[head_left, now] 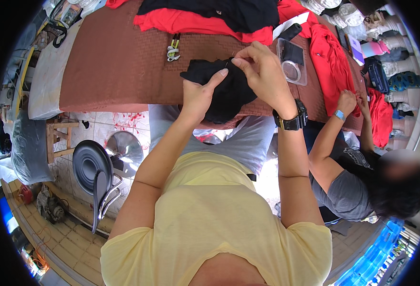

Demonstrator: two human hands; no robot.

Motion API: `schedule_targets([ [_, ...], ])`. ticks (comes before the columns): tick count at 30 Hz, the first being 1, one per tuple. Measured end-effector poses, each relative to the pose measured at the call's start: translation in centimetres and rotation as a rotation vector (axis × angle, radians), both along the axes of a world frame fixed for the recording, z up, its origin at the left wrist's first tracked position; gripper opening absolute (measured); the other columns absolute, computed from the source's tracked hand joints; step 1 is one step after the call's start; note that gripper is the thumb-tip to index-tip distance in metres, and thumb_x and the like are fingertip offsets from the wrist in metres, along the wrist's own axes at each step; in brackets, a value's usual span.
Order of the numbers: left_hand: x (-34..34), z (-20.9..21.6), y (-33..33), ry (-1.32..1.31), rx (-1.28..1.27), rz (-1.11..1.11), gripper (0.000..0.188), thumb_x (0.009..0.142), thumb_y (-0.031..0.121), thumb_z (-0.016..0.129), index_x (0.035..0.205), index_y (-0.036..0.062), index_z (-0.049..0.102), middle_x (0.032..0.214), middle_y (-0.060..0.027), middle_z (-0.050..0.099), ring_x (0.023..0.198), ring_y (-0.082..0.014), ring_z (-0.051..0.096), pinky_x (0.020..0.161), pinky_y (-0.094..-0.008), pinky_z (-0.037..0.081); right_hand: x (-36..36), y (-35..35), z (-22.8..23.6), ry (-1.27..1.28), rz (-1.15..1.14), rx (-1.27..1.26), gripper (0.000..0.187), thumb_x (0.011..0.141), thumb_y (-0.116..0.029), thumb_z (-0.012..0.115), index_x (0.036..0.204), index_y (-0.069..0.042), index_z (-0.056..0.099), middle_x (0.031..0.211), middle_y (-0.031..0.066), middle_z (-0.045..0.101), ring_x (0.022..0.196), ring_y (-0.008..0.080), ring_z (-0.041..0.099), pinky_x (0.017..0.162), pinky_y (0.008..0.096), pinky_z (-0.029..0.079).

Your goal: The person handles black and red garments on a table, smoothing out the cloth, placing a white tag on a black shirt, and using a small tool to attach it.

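Head view: left hand partly covers black cloth.

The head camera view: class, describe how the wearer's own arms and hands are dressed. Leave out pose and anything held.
Both forearms are bare, entering from the lower edge. Short pale yellow T-shirt sleeves cover only the upper arms. The right wrist carries a chunky black wristwatch with a wide strap. The left hand and right hand wear no gloves; no rings are visible.
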State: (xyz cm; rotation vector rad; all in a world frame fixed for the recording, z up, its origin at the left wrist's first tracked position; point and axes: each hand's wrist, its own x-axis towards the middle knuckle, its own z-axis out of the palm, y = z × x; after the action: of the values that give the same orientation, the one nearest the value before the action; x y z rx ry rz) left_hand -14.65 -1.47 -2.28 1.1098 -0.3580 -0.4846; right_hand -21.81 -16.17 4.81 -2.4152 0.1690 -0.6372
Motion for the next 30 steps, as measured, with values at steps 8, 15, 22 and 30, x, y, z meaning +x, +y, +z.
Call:
schedule_targets([
  [8, -0.1, -0.5, -0.1, -0.097, 0.040, -0.056, 0.010, 0.088, 0.008, 0.077, 0.093, 0.0002, 0.072, 0.089, -0.0014, 0.070, 0.082, -0.0100, 0.065, 0.074, -0.0262, 0.051, 1.0, 0.0, -0.3, -0.001, 0.043, -0.006, 0.010, 0.086, -0.011, 0.072, 0.089, -0.002, 0.071, 0.084, 0.0138, 0.062, 0.085, 0.0357, 0.060, 0.075, 0.0458, 0.047],
  [15, 0.2, 0.7, 0.7, 0.317, -0.186, -0.165, 0.013, 0.099, 0.008, 0.065, 0.110, 0.0019, 0.068, 0.103, -0.0043, 0.070, 0.093, -0.0116, 0.067, 0.081, -0.0282, 0.054, -1.4, 3.7, 0.1, -0.071, -0.093, -0.012, 0.007, 0.084, -0.006, 0.073, 0.089, -0.002, 0.071, 0.085, 0.0133, 0.061, 0.084, 0.0360, 0.060, 0.073, 0.0462, 0.047],
  [22, -0.4, 2.2, 0.4, 0.339, -0.249, -0.164, 0.006, 0.095, 0.007, 0.069, 0.099, 0.0024, 0.068, 0.095, -0.0017, 0.070, 0.085, -0.0093, 0.066, 0.076, -0.0258, 0.053, -2.3, 5.0, -2.5, -0.161, -0.179, -0.045, 0.010, 0.080, -0.008, 0.077, 0.089, -0.005, 0.072, 0.083, 0.0086, 0.059, 0.082, 0.0294, 0.059, 0.072, 0.0409, 0.043],
  [30, -0.9, 1.4, 0.1, 0.228, -0.162, -0.072, 0.006, 0.092, 0.008, 0.074, 0.094, 0.0048, 0.069, 0.093, -0.0002, 0.069, 0.083, -0.0065, 0.063, 0.071, -0.0238, 0.049, -2.3, 5.1, -3.8, -0.284, -0.209, -0.228, 0.018, 0.076, -0.010, 0.081, 0.086, -0.009, 0.067, 0.085, 0.0044, 0.057, 0.081, 0.0253, 0.059, 0.069, 0.0398, 0.040],
])
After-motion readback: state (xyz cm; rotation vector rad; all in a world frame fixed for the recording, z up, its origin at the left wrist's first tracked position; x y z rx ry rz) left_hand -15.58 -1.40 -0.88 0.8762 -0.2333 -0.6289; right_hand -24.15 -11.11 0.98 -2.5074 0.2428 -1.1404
